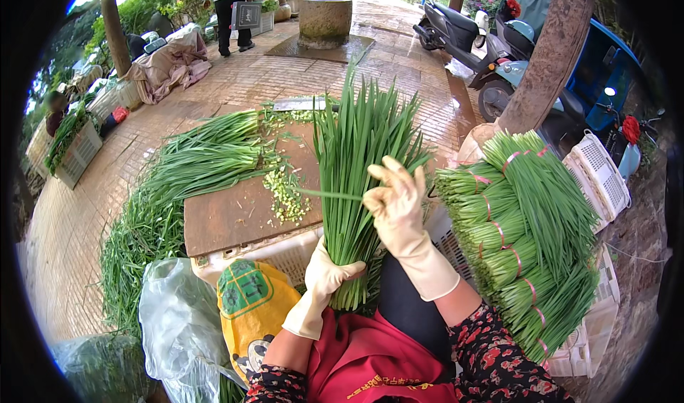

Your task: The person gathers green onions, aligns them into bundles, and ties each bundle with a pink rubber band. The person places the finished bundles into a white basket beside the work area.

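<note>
My left hand (330, 269), in a cream rubber glove, grips a thick bunch of garlic chives (347, 162) near its pale cut ends, leaves pointing away from me. Just right of the bunch, my gloved right hand (398, 205) pinches a single green leaf (328, 194) between thumb and fingers. That leaf lies crosswise over the bunch. Beyond my left hand is a brown wooden board (235, 219) resting on a white plastic crate (283, 256). Loose chives (214, 157) and chopped stem ends (288, 192) lie on the board. At its far edge is a wide-bladed knife (300, 104).
Tied chive bundles (523, 243) are stacked on crates at my right. To the left are heaped loose leaves (144, 248), a clear plastic bag (181, 317) and a yellow cloth (262, 296). Farther off are a stone basin (325, 21), scooters (454, 26), a wooden post (556, 56) and a person (228, 8).
</note>
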Demonstrator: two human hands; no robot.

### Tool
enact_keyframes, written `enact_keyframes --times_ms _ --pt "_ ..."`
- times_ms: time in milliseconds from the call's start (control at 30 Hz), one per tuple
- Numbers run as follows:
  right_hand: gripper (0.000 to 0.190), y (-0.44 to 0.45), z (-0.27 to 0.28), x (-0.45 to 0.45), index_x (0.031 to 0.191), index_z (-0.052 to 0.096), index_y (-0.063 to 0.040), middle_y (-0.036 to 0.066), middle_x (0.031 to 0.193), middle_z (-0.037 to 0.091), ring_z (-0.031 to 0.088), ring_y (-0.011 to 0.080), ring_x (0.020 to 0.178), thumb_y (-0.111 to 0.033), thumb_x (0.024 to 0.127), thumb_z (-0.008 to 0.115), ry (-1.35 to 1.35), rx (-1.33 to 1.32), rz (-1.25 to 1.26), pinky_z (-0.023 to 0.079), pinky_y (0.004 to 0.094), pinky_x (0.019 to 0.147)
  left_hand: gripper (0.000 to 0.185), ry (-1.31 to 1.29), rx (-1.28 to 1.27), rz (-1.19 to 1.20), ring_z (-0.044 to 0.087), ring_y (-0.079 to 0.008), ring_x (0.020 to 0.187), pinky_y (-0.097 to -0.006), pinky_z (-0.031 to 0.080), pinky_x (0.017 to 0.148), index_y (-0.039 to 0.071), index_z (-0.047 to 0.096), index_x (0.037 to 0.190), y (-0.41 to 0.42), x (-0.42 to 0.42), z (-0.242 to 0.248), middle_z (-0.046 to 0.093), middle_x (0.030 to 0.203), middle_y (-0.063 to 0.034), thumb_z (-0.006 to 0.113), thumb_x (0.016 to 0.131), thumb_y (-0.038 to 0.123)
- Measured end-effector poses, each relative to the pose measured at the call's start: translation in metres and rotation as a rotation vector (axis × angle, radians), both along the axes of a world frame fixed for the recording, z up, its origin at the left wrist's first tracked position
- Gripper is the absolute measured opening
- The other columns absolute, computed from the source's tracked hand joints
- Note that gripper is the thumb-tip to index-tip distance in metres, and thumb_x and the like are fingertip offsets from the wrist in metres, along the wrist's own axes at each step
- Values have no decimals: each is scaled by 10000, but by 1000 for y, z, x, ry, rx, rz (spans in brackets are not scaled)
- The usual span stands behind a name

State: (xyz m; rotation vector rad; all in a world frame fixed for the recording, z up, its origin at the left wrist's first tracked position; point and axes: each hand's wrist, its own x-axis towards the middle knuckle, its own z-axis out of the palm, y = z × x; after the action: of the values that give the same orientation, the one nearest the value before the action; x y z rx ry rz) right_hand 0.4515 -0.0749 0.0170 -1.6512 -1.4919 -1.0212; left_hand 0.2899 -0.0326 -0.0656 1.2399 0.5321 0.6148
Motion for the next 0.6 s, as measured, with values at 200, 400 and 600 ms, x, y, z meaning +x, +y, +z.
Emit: enact_keyframes --times_ms 200,400,600 --pt "427 -32 43 119 1191 629 -121 97 1387 512 420 308 1313 -238 798 747 402 -77 -588 208 441 1155 701 -135 -96 -87 612 -169 1018 -307 494 901 53 443 1263 4 0 -7 620 1148 -61 804 673 -62" --pt "241 -50 67 44 991 716 -94 98 1019 693 621 277 1012 -209 784 760 665 -85 103 466 378 930 743 -172 -115 -112 609 -184 1061 -320 488 932 48 431 1280 2 -2 0 607 1186 -59 800 650 -89" --pt "250 -40 47 28 980 700 -43 79 922 678 628 246 915 -136 757 765 623 -155 149 495 334 834 780 -128 -121 -164 609 -176 1058 -309 487 930 27 403 1293 3 2 -6 616 1173 -44 811 633 -51"
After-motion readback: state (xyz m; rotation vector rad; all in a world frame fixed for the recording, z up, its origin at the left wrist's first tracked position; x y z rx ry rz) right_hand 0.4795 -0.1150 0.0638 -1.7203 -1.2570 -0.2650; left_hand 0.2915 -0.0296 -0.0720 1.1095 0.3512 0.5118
